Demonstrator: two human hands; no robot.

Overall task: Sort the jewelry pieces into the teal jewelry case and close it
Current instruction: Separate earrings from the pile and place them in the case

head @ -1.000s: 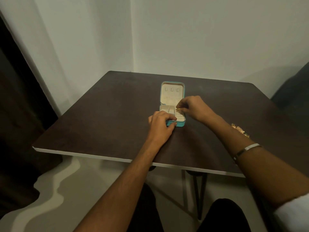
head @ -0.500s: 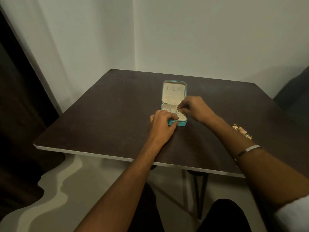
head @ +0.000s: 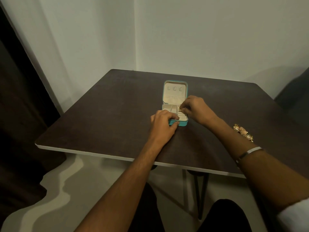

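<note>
On the dark table, near its middle, the teal jewelry case is lying open, its lid folded back flat away from us and showing a cream lining with three small tabs. We are steadying the near left corner of its tray with our left hand: the fingers are curling over the front rim and the thumb is pressing against the teal front wall. Our right hand is hovering at the tray's right edge, its fingertips bunched together and pinching a small gold piece just above the right-hand compartments; the piece is too small for us to name its kind.

Compared with half a second ago, little is changing. The left hand is keeping the same grip on the case, and the case is sitting where it sat. The right hand is staying at the same spot over the tray, with the pinch looking slightly higher and the gold piece showing a little more clearly between the fingertips. Beside our right forearm, well apart from the case, a cluster of gold jewelry is lying on the table as before. A silver bangle is circling our right forearm.
</note>
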